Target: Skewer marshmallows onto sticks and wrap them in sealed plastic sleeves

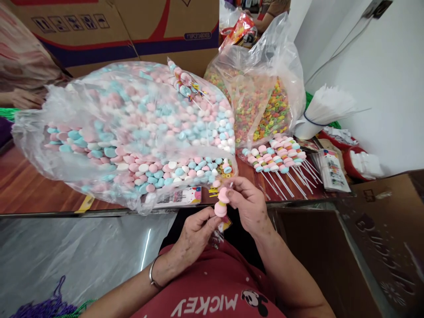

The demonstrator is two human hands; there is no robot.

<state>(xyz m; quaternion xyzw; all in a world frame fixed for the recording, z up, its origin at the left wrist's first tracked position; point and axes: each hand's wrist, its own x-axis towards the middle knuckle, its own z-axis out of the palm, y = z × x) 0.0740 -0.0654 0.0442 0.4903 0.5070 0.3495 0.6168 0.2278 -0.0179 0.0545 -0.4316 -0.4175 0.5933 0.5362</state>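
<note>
In front, left hand (pixel 196 232) and right hand (pixel 250 205) together, fingertip grip on pink candies (pixel 220 209).

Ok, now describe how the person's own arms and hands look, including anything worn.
Both the left hand and right hand are ungloved. A slim, silver-coloured bangle circles the left wrist; the right wrist is bare. No sleeve shows on either forearm. The shirt is dark red, with white "MICKEY" lettering.

Candy stick (pixel 221 204), pink and yellow, tilted
</note>
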